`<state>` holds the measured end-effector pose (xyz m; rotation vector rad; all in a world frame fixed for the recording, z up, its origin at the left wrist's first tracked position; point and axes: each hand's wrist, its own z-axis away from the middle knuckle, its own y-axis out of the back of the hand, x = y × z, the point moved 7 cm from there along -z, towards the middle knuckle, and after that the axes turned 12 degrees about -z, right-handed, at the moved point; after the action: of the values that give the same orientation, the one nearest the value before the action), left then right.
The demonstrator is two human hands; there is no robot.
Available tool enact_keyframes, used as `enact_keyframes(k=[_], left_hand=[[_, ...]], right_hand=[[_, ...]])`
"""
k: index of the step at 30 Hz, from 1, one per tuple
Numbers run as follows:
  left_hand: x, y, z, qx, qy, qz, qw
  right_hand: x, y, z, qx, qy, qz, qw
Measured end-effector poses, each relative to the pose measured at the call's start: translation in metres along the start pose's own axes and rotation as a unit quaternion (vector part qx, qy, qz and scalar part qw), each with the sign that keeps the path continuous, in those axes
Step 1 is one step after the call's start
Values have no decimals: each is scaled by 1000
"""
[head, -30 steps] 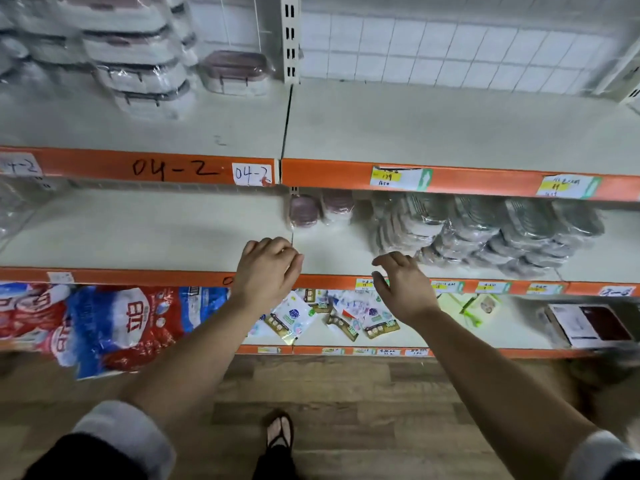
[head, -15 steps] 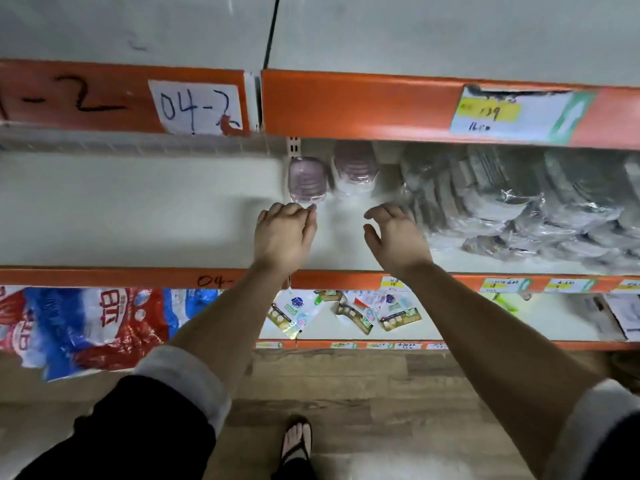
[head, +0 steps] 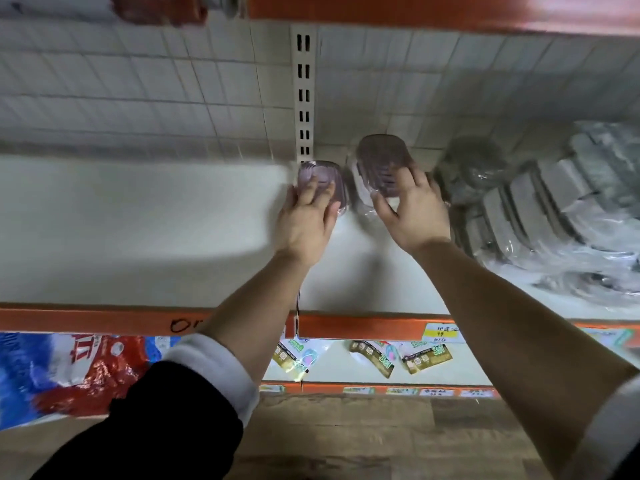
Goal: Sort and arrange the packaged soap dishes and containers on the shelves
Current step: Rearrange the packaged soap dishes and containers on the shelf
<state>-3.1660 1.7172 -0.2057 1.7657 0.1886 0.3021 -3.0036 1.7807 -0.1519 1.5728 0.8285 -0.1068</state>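
Two wrapped pinkish-purple soap dishes stand at the back of the middle shelf (head: 138, 237). My left hand (head: 308, 220) lies on the left soap dish (head: 320, 176), fingers spread over its lid and thumb at its right side. My right hand (head: 414, 209) grips the right soap dish (head: 379, 157), which is tilted up, with thumb on its left edge and fingers on its right. Motion blur softens both dishes.
A heap of wrapped grey dishes (head: 540, 202) fills the shelf's right part, close to my right hand. The slotted upright (head: 304, 91) rises behind the left dish. Below hang card packs (head: 370, 356) and a red-blue bag (head: 69, 372). An orange shelf edge (head: 363, 327) runs in front.
The camera has dipped under the upper shelf. Both hands reached deeper into the middle shelf and went from hovering empty to taking hold of the two pinkish dishes.
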Motion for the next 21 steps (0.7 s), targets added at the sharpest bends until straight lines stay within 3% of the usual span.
enact_keyframes(k=[10, 21], left_hand=[[4, 20, 26, 30, 23, 51, 998], [0, 102, 134, 28, 21, 86, 996]], right_hand=[[-5, 1, 4, 36, -12, -18, 999], [-35, 54, 117, 8, 8, -22, 1000]])
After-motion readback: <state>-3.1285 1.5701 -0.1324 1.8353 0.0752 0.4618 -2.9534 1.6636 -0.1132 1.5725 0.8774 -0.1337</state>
